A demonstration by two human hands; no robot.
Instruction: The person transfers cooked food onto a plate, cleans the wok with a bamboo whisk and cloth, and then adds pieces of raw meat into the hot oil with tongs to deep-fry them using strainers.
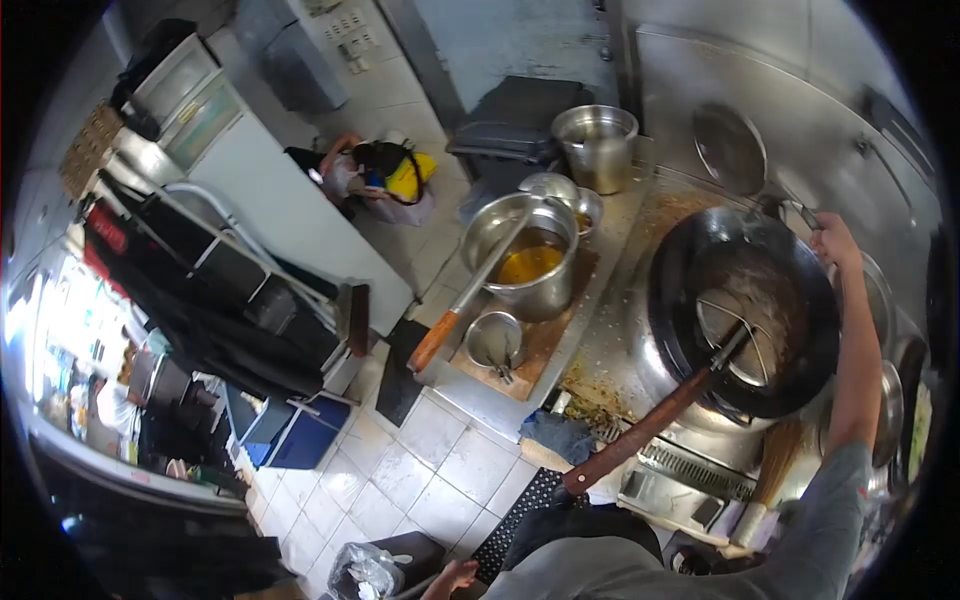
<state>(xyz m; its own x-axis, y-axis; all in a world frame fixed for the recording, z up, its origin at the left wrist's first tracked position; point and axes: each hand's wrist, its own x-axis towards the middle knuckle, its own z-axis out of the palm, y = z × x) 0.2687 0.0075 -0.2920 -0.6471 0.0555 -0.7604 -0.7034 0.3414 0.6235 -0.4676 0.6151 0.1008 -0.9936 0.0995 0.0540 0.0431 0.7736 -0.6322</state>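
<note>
My right hand (832, 240) is at the far right rim of a large black wok (685, 310), its fingers closed around a grey metal handle (803, 213). The wok sits on a stove and has brownish liquid (760, 280) in it. A long wooden-handled metal ladle (640, 435) rests untouched with its head in the wok and its handle end toward my body. Low in view, my left hand (456, 577) hangs beside my body near a bin, fingers loosely bent and partly visible, with nothing seen in it.
Left of the stove, a steel pot (480, 240) holds yellow liquid, with another wooden-handled tool (435, 340) across it. A small pot (494, 340) and a tall pot (594, 150) stand nearby. A bamboo brush (785, 455) lies by the stove; a lined bin (365, 570) stands below.
</note>
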